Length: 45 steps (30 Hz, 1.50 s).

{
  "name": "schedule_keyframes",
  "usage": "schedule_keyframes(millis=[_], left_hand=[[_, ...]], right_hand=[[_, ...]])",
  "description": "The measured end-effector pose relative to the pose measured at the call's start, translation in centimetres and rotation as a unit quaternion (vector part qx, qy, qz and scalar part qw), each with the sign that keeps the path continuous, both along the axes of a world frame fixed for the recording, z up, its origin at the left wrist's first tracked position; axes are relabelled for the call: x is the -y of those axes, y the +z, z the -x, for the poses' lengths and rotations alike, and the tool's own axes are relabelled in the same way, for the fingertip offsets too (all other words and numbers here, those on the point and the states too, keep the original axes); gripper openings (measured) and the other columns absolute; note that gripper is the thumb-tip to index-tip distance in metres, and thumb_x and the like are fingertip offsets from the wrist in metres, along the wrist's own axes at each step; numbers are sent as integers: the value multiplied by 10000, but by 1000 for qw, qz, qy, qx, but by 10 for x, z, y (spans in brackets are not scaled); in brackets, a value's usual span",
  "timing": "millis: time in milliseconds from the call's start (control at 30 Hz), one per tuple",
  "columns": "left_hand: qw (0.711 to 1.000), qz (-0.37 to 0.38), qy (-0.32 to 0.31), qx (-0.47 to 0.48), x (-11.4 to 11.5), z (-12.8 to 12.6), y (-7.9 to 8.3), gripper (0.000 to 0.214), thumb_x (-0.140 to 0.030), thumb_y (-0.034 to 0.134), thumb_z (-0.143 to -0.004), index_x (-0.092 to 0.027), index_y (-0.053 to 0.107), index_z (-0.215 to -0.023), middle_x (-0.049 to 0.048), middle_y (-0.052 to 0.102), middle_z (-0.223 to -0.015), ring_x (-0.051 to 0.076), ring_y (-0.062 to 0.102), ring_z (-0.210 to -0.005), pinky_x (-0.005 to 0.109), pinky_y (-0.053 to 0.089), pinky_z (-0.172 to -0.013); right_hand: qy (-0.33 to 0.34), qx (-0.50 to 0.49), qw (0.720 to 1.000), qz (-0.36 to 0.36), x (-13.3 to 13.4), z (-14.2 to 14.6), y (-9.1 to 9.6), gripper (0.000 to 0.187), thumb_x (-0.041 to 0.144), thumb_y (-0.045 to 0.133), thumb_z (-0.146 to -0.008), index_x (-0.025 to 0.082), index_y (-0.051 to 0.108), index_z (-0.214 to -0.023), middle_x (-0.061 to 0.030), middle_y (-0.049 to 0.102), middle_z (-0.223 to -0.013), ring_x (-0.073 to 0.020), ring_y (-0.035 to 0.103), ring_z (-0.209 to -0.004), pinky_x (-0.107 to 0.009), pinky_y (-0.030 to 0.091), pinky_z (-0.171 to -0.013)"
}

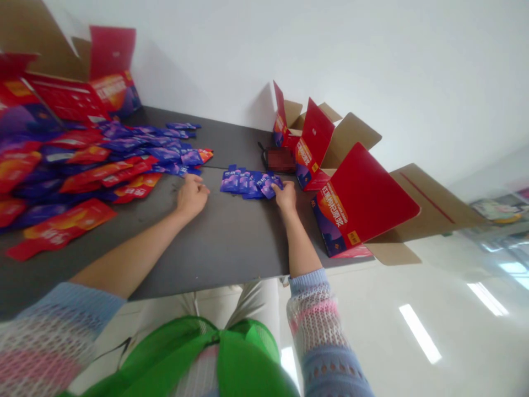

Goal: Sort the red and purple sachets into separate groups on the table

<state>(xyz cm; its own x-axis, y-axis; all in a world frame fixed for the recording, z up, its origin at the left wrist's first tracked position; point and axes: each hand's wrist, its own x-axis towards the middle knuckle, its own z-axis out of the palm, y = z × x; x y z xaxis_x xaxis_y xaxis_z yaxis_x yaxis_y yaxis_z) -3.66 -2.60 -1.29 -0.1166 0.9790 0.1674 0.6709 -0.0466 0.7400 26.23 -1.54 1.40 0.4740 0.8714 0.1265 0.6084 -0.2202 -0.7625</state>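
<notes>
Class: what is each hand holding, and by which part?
Left hand: nothing. Right hand's grip rests on the end of flat purple plastic sachets; a firm hold cannot be told.

1. A large heap of flat packets [95,165] covers the left end of the tabletop [219,242].
2. An open cardboard carton [78,77] stands behind that heap, at the far left.
3. A small cluster of packets [243,183] lies mid-tabletop, right of the heap and close to its edge.
4. The left hand [192,197] rests on the tabletop, just before the heap's right end and left of the cluster.
5. The right hand [285,197] lies on the cluster's right end.
6. A second open carton [355,187] sits at the tabletop's right end, beyond the right hand, with its flaps spread.
7. A small dark object [280,159], too blurred to name, lies just left of that carton, behind the cluster.
8. A wall [248,55] runs along the tabletop's far side.
</notes>
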Motion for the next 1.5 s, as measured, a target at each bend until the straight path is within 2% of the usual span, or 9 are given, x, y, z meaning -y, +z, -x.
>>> schedule_keyframes(millis=[133, 267, 400, 567, 633, 767, 933, 1267, 1500], left_hand=[[999, 30, 39, -13, 2, -5, 6, 296, -177, 499, -860, -185, 513, -1156, 84, 736, -914, 237, 678, -811, 366, 485, -829], [998, 28, 40, -28, 4, -8, 8, 275, -169, 513, -846, -199, 554, -1115, 87, 736, -917, 260, 675, -909, 373, 484, -851], [999, 8, 37, -29, 3, -9, 5, 237, -159, 534, -819, -208, 590, -1044, 81, 727, -908, 253, 665, -898, 361, 488, -845], [999, -4, 26, -18, 2, -9, 1, 193, -159, 551, -803, -212, 617, -976, 74, 722, -861, 257, 657, -870, 359, 488, -833], [1000, -1, 23, -18, 2, -9, 1, 193, -155, 550, -801, -212, 624, -970, 76, 724, -864, 257, 658, -862, 363, 487, -836], [999, -7, 5, -41, 3, -8, 3, 226, -133, 512, -814, -199, 629, -996, 82, 729, -881, 251, 661, -839, 364, 488, -840], [998, -10, -21, -54, 2, -6, 4, 258, -105, 485, -814, -184, 634, -1009, 87, 732, -886, 252, 669, -846, 358, 491, -838], [997, -3, -14, -81, 1, -7, 4, 246, -134, 497, -831, -211, 659, -1000, 73, 743, -900, 260, 679, -862, 363, 494, -834], [996, 2, -14, -92, 3, -7, 7, 244, -127, 484, -834, -206, 660, -984, 78, 747, -913, 265, 685, -859, 359, 487, -794]], right_hand=[[4, 17, 999, 49, 4, -1, 3, 614, 439, 800, -738, 74, 578, -1177, -259, 693, -1137, -326, 682, -1100, -408, 503, -920], [23, 34, 997, 60, 3, -2, 0, 604, 480, 820, -689, 89, 612, -1099, -223, 726, -1051, -323, 698, -1064, -389, 517, -878], [47, 53, 996, 47, 2, -1, -1, 460, 491, 734, -794, 102, 649, -1023, -204, 741, -967, -320, 709, -1039, -375, 522, -858], [40, 93, 991, 87, 6, 4, 5, 422, 466, 479, -975, 95, 681, -971, -278, 720, -1010, -371, 692, -1079, -432, 512, -902], [43, 95, 990, 90, 7, 8, 5, 386, 418, 459, -988, 96, 672, -1000, -274, 713, -1052, -357, 687, -1092, -432, 503, -920], [53, 46, 997, 28, 5, 12, 2, 234, 250, 464, -966, 128, 632, -1073, -189, 717, -1103, -258, 674, -1101, -358, 482, -943], [19, 36, 999, 16, 0, 13, 0, 253, 175, 394, -966, 126, 597, -1109, -186, 711, -1098, -241, 677, -1055, -342, 473, -918], [-8, 47, 999, -8, 0, 6, 8, 246, 336, 615, -896, 124, 629, -1021, -175, 720, -1026, -259, 683, -992, -329, 485, -887], [3, 84, 996, -5, 9, 9, 18, 177, 324, 591, -903, 169, 675, -907, -131, 733, -954, -255, 681, -922, -349, 484, -878]])
